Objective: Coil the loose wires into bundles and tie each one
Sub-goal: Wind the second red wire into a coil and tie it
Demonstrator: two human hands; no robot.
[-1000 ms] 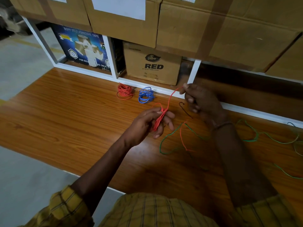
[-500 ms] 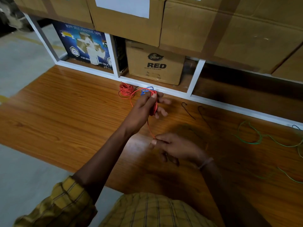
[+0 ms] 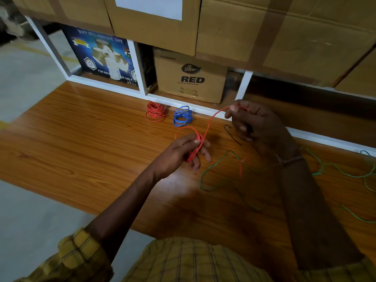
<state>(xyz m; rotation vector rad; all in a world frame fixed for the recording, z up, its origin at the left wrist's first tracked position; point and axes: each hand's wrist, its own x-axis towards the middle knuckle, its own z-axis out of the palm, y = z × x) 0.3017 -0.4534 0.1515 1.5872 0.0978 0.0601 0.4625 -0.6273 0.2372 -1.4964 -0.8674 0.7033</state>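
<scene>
My left hand [image 3: 183, 153] grips a half-wound coil of red wire [image 3: 195, 147] above the wooden table [image 3: 81, 143]. From the coil a red strand [image 3: 211, 123] runs up and right to my right hand [image 3: 252, 121], which pinches it near its end. A finished red bundle [image 3: 155, 113] and a blue bundle [image 3: 182, 118] lie at the back by the white shelf frame. A loose green wire [image 3: 215, 165] snakes over the table under my right arm. A short black tie [image 3: 232, 134] lies beside my right hand.
Cardboard boxes fill the shelf behind the table, among them one marked RED [image 3: 191, 78] and a blue tape box [image 3: 101, 55]. More green wire [image 3: 345, 174] trails off at the right. The table's left and near edges drop to a grey floor [image 3: 30, 210].
My right hand has risen from the table near me to the back right, pulling the red strand taut. My left hand with the coil has dropped back from the bundles toward the table's middle.
</scene>
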